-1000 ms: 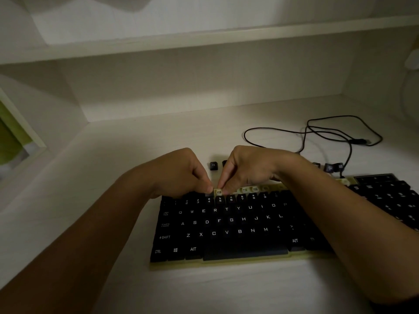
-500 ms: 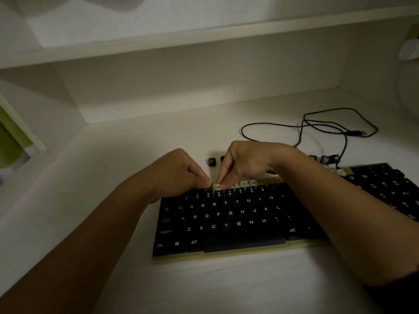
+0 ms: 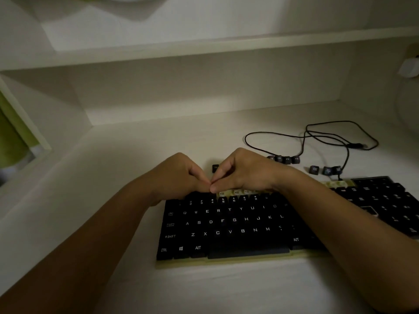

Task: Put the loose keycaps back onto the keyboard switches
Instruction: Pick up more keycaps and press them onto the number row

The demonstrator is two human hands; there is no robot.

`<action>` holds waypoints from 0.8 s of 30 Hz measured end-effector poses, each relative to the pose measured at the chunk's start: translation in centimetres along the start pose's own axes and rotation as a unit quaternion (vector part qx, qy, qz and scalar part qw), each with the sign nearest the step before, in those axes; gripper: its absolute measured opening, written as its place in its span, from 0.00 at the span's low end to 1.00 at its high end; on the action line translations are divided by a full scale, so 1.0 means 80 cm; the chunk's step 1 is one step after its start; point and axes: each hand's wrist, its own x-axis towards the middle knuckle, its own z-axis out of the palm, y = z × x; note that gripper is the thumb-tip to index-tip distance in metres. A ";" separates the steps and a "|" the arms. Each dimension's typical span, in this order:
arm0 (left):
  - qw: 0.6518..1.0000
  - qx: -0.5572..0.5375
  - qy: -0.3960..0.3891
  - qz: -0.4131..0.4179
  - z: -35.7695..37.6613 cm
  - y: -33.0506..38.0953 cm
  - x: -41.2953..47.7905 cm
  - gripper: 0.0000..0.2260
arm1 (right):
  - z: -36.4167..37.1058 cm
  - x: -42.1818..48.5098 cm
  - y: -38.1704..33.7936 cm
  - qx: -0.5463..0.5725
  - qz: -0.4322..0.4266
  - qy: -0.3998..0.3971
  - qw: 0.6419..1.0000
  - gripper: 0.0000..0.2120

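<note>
Left of the keyboard (image 3: 226, 225) the counter (image 3: 140, 150) gives open passage back to the far wall. Far right is cluttered: a looped cable (image 3: 256, 148) and loose keycaps (image 3: 287, 159) just beyond the keyboard's far edge. The left hand (image 3: 181, 175) and right hand (image 3: 246, 173) meet over the top row, forearms crossing the keys. A shelf (image 3: 204, 49) limits headroom.

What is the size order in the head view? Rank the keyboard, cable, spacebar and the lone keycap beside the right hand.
1. keyboard
2. cable, by spread only; it is thin and farther away, so unsure against the spacebar
3. spacebar
4. keycap
</note>
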 end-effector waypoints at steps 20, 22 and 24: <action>0.999 -0.022 0.008 0.029 0.008 -0.015 0.005 0.03 | 0.004 0.002 0.005 0.058 0.097 0.031 0.993 0.13; 0.999 -0.020 0.013 0.046 0.006 -0.015 0.002 0.03 | 0.006 0.004 0.007 0.073 0.087 0.019 0.993 0.10; 0.999 -0.007 0.012 0.046 0.008 -0.013 0.003 0.04 | 0.004 0.005 0.007 0.070 0.081 0.011 0.994 0.08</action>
